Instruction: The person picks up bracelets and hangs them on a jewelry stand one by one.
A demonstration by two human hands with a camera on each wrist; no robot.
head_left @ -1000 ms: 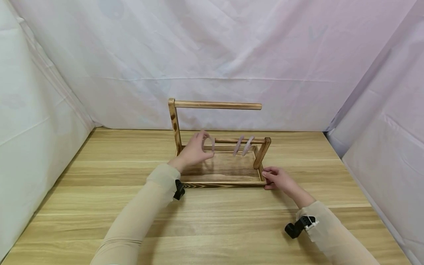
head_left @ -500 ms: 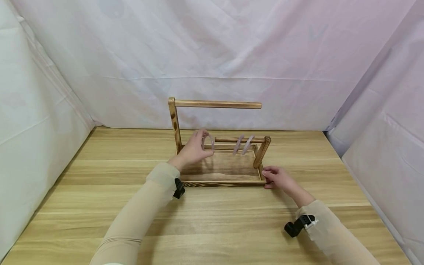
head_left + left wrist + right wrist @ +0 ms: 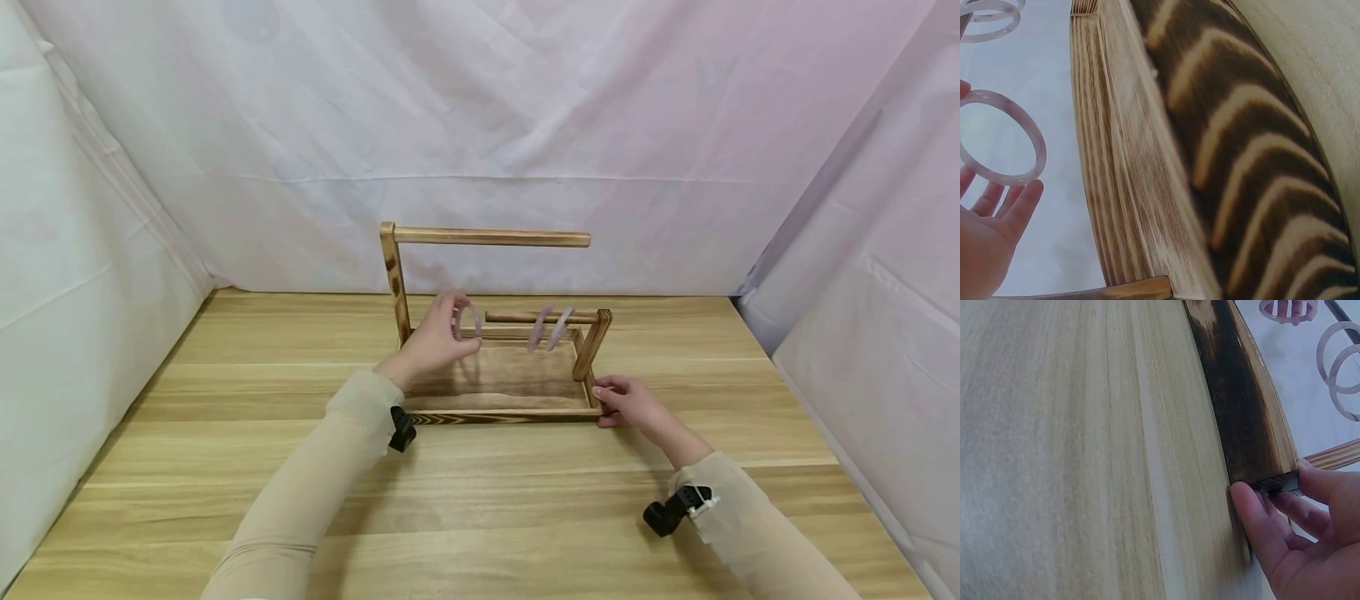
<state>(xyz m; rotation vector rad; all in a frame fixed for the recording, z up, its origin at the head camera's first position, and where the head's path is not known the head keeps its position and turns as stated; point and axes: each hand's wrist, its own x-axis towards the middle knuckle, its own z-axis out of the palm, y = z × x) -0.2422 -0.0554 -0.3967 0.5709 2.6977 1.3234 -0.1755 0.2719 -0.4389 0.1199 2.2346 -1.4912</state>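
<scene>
My left hand (image 3: 435, 337) pinches a pale, translucent lilac bangle (image 3: 1037, 137) between thumb and fingers. It holds the bangle raised over the wooden tray stand (image 3: 502, 416), a little left of the free end of the lower bar (image 3: 510, 317). Farther right on that bar hang two similar bangles, a left one (image 3: 536, 331) and a right one (image 3: 558, 331), tilted and close together. At the stand's front right corner, my right hand (image 3: 632, 407) grips the tray's edge; the right wrist view shows thumb and fingers about the corner.
A longer upper bar (image 3: 487, 237) juts rightward from the tall left post (image 3: 395, 279) above and behind the lower one. The short right post (image 3: 592, 346) carries the lower bar. White cloth (image 3: 480, 125) hangs behind and beside the wood-grain table (image 3: 525, 508).
My left hand has shifted slightly left with its bangle, widening the gap to the lower bar's free end. My right hand and the two hanging bangles stay in place.
</scene>
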